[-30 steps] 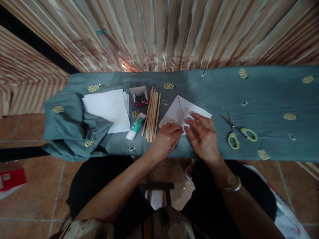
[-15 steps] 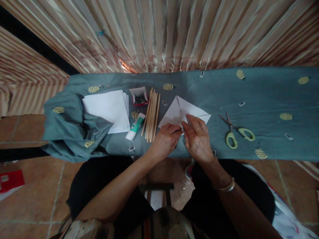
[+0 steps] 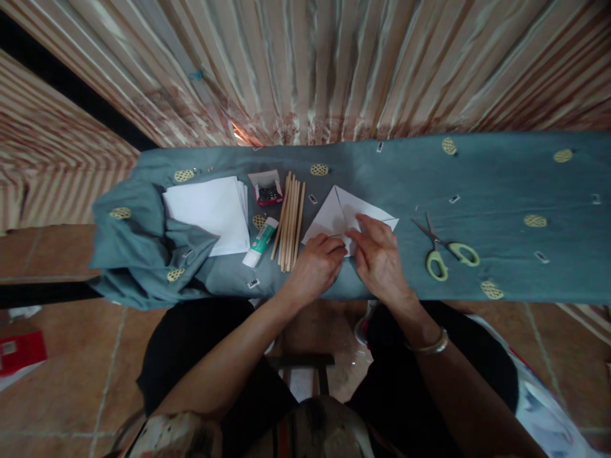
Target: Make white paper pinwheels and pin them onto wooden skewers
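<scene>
A sheet of white paper (image 3: 360, 207), folded with creased flaps that meet near its middle, lies on the cloth in front of me. My left hand (image 3: 319, 262) grips its near left edge, fingers curled and pressed together at the paper. On the right side of the sheet rests my right hand (image 3: 380, 257), its fingers stretched over the flaps and a little apart. Both hands cover the near corner of the paper. Just left of my left hand lies a bundle of thin wooden sticks (image 3: 289, 222).
A glue stick (image 3: 260, 243), a small open box of dark pins or tacks (image 3: 268, 193) and a stack of white paper (image 3: 210, 210) lie to the left. Green-handled scissors (image 3: 443, 247) lie open-bladed to the right. Bunched tablecloth (image 3: 128, 248) covers the left end; a striped curtain (image 3: 305, 70) hangs behind.
The camera view has shifted slightly. My right hand's fingertips have moved a little on the folded paper; my left hand keeps its place at the near left edge.
</scene>
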Tool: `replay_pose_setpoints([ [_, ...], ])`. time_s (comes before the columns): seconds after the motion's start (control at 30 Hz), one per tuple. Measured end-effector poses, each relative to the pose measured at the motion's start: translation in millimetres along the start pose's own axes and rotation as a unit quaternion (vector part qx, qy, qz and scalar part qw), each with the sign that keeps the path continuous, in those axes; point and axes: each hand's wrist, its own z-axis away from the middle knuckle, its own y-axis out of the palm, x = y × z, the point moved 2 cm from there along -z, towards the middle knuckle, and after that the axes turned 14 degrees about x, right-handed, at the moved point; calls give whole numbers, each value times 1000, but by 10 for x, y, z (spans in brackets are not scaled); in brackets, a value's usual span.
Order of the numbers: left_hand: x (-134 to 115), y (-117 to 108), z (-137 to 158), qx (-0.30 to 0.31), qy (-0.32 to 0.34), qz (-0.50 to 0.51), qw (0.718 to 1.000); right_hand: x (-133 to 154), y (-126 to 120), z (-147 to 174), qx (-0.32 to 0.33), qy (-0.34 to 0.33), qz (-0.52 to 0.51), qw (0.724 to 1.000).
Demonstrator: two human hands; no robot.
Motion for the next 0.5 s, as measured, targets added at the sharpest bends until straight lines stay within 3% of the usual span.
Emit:
replay_pose_setpoints([
  [0.33,-2,-48,-2,20,2,-9,1000,-423,-221,-123,-34,101,-2,994],
  [0.5,32,-106,10,24,15,-23,999,-558,-358,-74,-26,169,-82,982],
])
